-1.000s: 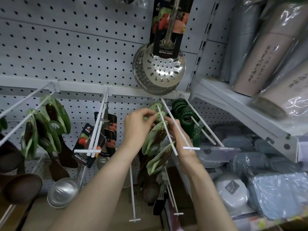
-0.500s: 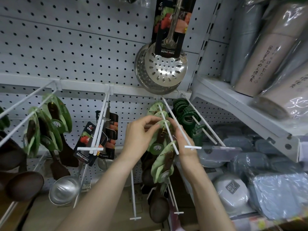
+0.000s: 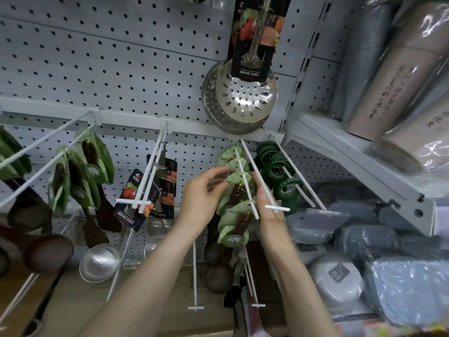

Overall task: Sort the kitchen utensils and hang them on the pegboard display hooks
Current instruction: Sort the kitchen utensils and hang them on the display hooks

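Far to the left of my hands the wooden spoons (image 3: 80, 176) in green cards already hang on their hooks, with dark ladles (image 3: 46, 251) below them, so I count that section as done. Nearer, still left of my grip, the black-carded steel ladles (image 3: 150, 198) sit on their own hook (image 3: 145, 188), one bowl (image 3: 99, 263) hanging low; that group also looks sorted. My left hand (image 3: 201, 193) is open, fingers spread and curled toward the green cards (image 3: 237, 188) on the middle hook (image 3: 245, 183), touching the edge of the upper card as far as I can tell. The wooden utensil (image 3: 239, 224) I am working on already hangs on that hook between my two hands, its card threaded near the tip, just below the cards behind it. My right hand (image 3: 269, 207) is on the other side, fingers loosely open beside the hook; whether a fingertip presses the card I cannot tell, since the hook and card cover it. I judge this item hung but not yet pushed back and squared with the rest. Above my grip the slotted skimmers (image 3: 245, 98) hang on the pegboard (image 3: 97, 57). Right of my hands the dark green rings (image 3: 277, 166) fill their hook, and grey wrapped goods (image 3: 398, 276) lie beyond. I see no loose utensils in view, so what remains elsewhere I cannot say.
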`<state>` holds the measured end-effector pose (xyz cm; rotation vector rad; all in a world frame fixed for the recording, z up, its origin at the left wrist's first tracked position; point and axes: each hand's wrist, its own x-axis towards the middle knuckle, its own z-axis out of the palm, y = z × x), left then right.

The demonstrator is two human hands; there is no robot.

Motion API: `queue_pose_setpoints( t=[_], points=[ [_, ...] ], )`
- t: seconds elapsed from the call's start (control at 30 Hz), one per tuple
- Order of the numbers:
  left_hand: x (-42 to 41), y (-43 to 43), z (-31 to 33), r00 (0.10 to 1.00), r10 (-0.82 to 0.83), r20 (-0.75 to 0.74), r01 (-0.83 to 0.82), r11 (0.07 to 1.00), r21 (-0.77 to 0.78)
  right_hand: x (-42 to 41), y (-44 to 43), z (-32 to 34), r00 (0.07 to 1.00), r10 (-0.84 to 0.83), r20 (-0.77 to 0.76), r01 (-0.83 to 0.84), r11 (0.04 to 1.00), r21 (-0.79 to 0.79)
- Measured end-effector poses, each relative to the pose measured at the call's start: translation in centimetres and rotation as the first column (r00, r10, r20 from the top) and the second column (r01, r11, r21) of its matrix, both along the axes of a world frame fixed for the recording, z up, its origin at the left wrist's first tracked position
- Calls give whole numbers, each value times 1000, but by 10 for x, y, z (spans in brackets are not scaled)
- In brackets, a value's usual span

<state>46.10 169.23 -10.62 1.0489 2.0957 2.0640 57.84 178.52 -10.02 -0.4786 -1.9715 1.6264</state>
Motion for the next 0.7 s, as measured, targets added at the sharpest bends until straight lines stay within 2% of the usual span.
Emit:
queue_pose_setpoints(
  t=[0.1, 0.27, 0.43, 0.7],
  points=[
    [1, -5, -9, 998, 59, 10, -59, 998, -21, 3, -1, -3, 1000, 14, 16, -14, 1000, -12],
    [12, -20, -21, 994, 106, 27, -105, 994, -37, 7, -2, -19, 998, -65, -16, 65, 998, 16],
    [23, -38, -37, 991, 132, -2, -131, 987, -90, 6, -8, -50, 987, -158, 35, 160, 986, -55],
    [31, -77, -51, 994, 102, -30, -106, 985, -136, 16, -30, -82, 938, -314, 144, 325, 944, -56]
  ],
)
